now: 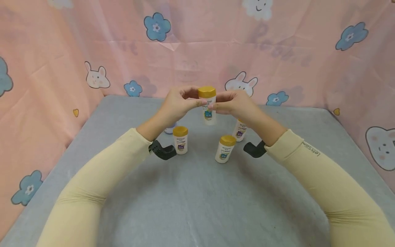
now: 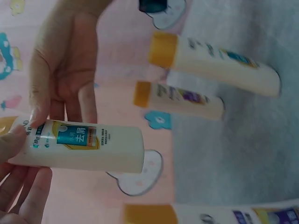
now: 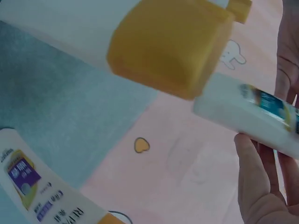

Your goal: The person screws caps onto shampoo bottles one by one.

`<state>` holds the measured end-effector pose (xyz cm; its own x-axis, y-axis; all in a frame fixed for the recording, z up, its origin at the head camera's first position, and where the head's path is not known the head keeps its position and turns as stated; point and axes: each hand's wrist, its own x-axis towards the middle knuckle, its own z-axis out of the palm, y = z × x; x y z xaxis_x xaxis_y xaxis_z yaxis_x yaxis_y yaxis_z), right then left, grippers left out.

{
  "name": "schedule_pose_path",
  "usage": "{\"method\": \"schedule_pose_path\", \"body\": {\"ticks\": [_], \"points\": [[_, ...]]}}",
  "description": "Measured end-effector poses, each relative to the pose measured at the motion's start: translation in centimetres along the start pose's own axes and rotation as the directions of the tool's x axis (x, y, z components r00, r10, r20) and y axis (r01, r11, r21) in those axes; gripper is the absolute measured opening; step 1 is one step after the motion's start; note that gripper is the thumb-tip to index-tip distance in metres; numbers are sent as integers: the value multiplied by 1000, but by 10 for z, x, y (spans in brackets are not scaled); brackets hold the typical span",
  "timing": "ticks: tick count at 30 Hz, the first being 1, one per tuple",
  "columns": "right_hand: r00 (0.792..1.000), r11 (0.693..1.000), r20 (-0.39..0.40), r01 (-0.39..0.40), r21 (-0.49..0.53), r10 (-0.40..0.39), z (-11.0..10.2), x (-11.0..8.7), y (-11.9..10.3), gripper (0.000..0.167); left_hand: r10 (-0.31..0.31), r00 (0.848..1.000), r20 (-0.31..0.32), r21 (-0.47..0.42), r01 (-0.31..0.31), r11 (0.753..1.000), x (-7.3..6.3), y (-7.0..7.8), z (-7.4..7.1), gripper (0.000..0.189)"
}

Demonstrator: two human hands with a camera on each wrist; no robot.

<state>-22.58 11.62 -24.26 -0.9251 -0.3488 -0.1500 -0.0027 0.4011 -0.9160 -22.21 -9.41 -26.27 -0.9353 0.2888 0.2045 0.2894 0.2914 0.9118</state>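
A white shampoo bottle (image 1: 209, 115) with a gold cap and a teal label is held upright above the grey table, near its far side. My left hand (image 1: 180, 100) grips it from the left around the cap and shoulder, thumb across the front. From the other side my right hand (image 1: 237, 103) pinches the same bottle, its thumb on the upper label. The label of this bottle (image 2: 77, 135) faces the left wrist camera. Below the hands stand a purple-labelled bottle (image 1: 180, 141), a teal-labelled bottle (image 1: 225, 150) and another purple-labelled bottle (image 1: 239, 131), partly behind the right wrist.
Behind the left wrist, a white and blue item (image 1: 169, 129) is mostly hidden. Black wrist mounts (image 1: 162, 151) hang close to the standing bottles. A pink patterned curtain (image 1: 191, 65) closes off the back and sides of the grey table (image 1: 191, 206).
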Motion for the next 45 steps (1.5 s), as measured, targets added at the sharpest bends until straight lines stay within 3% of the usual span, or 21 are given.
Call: {"method": "schedule_pose_path", "body": {"ticks": [7, 13, 17, 24, 38, 45], "points": [[989, 989, -56, -138, -51, 135, 8, 20, 13, 46, -96, 995, 26, 44, 95, 994, 11, -24, 7, 37], [978, 980, -75, -195, -26, 193, 16, 29, 26, 41, -202, 975, 89, 75, 195, 978, 17, -37, 10, 41], [978, 977, -76, -200, -70, 194, 18, 31, 32, 40, -207, 968, 144, 90, 195, 977, 20, -42, 8, 36], [972, 967, -68, -231, -108, 224, 23, 33, 39, 41, -227, 948, 222, 31, 226, 974, 21, -51, 5, 35], [960, 944, -53, -279, -178, 274, 26, 33, 50, 49, -312, 917, 250, 73, 303, 950, 23, -65, 9, 41], [964, 938, -50, -264, -223, 260, 27, 33, 50, 52, -298, 920, 255, 69, 290, 954, 23, -67, 7, 41]]}}
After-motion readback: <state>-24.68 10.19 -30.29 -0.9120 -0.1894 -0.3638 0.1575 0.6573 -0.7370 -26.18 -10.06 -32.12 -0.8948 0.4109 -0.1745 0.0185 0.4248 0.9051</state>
